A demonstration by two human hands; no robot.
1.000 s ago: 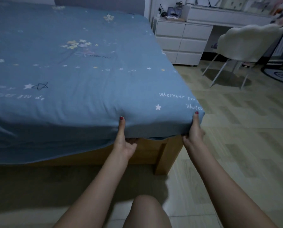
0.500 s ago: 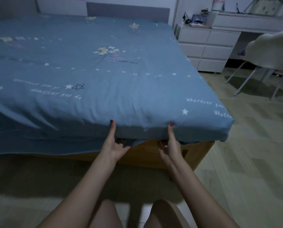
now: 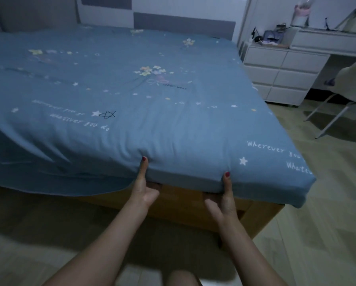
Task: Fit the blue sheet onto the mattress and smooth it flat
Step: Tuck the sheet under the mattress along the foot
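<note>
- The blue sheet (image 3: 131, 100) was gripped at the mattress foot edge by the left hand (image 3: 144, 190) and right hand (image 3: 224, 199), thumbs up, fingers tucked beneath.
- Left of them, its hem hung loose over the wooden bed frame (image 3: 193, 207).
- Open floor (image 3: 317, 203) lay rightward.

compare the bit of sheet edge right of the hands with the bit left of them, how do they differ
Right of the right hand, the blue sheet wraps tight round the mattress corner; left of the left hand, its loose edge hangs free over the wooden bed frame.
The right stretch looks smooth; the left stretch shows deep diagonal folds.
Both are the same sheet, and each hand has its thumb up against the side with fingers tucked underneath.
</note>
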